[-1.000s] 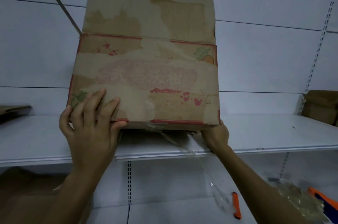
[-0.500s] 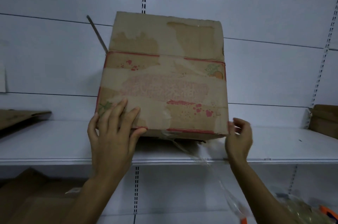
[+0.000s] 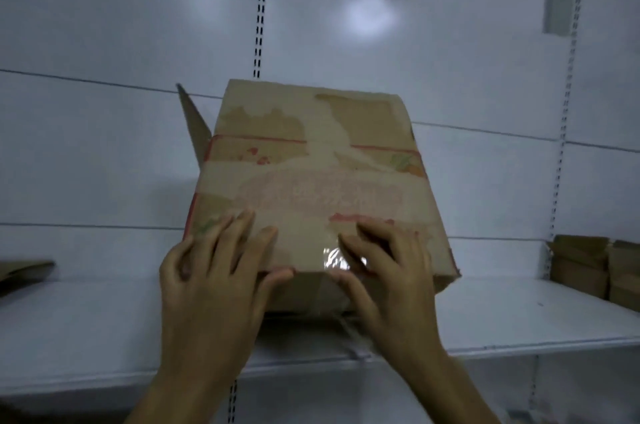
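A: Nearest first: what of the hands?

B: Left hand (image 3: 211,278) spread flat against the printed face of the cardboard box (image 3: 311,181), fingers straight, thumb along the lower edge. Pressing, not grasping. Right hand (image 3: 388,271) just beside, fingers bent over a shiny strip of clear tape (image 3: 334,259) at that same edge. Pinching or only smoothing down? Cannot tell.

A: And below the edge?

B: A loose tail of tape (image 3: 349,330), hanging past the box toward the lip of the shelf (image 3: 519,312). Dark underside visible there too, so probably tipped back with the near edge lifted.

A: Where exactly, the box?

B: On the white shelf, roughly midway along, near the front lip. One side flap (image 3: 194,122) sticking up open at the far left corner.

A: So how far along?

B: Judging by that: box already up on the shelf and steadied. Tape work looks unfinished, with the strip under the fingers, the tail unattached and the flap not closed. Left to do, most likely: finish with the tape and settle the box flat.

A: Anything farther off?

B: Flat cardboard (image 3: 24,269) at the far left of the shelf and small cartons (image 3: 588,267) stacked at the right, both well apart from the box. Slotted upright (image 3: 258,25) on the wall behind.
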A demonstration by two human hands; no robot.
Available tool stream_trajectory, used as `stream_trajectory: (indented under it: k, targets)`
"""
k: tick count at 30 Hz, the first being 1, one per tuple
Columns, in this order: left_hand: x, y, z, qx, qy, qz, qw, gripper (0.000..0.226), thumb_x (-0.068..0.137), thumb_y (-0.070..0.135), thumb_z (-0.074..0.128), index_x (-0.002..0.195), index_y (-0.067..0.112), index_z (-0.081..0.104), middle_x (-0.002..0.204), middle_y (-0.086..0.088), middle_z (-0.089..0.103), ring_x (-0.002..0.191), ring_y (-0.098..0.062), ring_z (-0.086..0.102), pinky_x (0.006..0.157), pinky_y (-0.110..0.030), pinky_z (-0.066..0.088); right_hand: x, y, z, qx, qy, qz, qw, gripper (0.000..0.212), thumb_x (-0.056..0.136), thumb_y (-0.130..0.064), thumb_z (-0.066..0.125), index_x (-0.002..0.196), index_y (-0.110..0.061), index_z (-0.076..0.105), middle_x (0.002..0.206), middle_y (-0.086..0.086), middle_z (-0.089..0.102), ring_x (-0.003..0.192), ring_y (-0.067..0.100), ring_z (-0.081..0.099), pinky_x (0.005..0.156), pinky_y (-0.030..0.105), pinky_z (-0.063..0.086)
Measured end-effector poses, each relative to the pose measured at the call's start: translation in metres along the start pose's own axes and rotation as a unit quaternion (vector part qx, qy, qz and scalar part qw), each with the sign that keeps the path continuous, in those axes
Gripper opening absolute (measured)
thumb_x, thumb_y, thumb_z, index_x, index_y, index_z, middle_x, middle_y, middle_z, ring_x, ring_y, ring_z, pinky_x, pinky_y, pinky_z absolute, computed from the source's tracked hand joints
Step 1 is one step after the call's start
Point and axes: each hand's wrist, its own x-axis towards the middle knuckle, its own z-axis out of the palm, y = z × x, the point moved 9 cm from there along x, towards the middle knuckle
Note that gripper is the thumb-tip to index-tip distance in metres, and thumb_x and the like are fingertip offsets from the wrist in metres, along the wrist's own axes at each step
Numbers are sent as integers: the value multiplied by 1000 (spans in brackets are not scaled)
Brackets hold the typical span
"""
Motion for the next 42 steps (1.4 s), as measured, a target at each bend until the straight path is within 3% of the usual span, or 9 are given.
stream_trajectory:
  k: [6,10,12,14,19,26,30,35,42]
  targets:
    - [-3,-8,-3,-13,28,4,1000,52,91,54,42,120,17,63,134,-9,56,123,-30,51,96,-48,32,-2,-11,0,15,68,-51,996,28,87,-42,62,87,-17,75,96,0,67,93,15,59,82,43,43]
    - [-15,-10,2,-20,31,5,999,59,87,59,48,125,16,61,139,-8,53,128,-30,48,103,-50,29,-7,-17,9,4,48,-59,997,38,87,-56,57,107,-25,62,111,-1,65,107,14,56,95,34,34]
    - [-18,-11,8,-11,21,6,1000,60,85,61,50,128,18,57,140,-8,51,129,-30,46,106,-55,25,-10,-12,19,-74,9,-50,996,62,82,-66,54,126,-23,55,129,4,57,122,18,49,102,40,29]
    - [-18,-13,14,-1,13,3,1000,63,82,63,51,130,22,51,141,-7,50,131,-31,44,108,-62,17,-11,-10,27,-148,-14,-51,988,66,81,-65,53,134,-27,47,140,9,50,131,25,42,105,45,25]
    - [-25,-22,7,-52,50,-2,997,56,82,58,55,126,22,53,138,-7,53,128,-32,44,98,-52,34,-16,-24,29,-123,24,-84,989,45,90,-56,49,129,-32,54,133,0,58,127,25,48,93,42,34]
    - [-44,-45,-28,50,83,-12,995,48,87,50,61,122,17,61,130,-9,59,122,-30,50,99,-59,27,-16,-62,46,-37,59,-121,990,45,83,-53,65,123,-32,61,128,-6,61,120,20,54,87,42,38]
    - [-28,-53,-29,101,-9,58,993,54,86,49,53,126,14,60,135,-10,56,130,-26,44,107,-60,24,-8,-83,65,-34,34,-97,994,47,78,-49,71,120,-29,65,126,-3,63,120,21,53,89,43,38]
    - [-4,-68,8,104,-150,85,980,79,78,64,36,136,12,52,143,-9,48,131,-28,46,101,-56,36,10,-104,87,-69,-105,-91,988,59,64,-43,80,116,-27,57,118,1,56,107,22,48,83,33,32]
    - [-6,-64,15,65,-130,90,985,73,79,61,41,134,16,54,141,-5,51,129,-26,49,99,-58,36,16,-97,89,-65,-138,-90,984,52,53,-43,86,94,-24,60,101,-1,54,92,20,47,69,30,35]
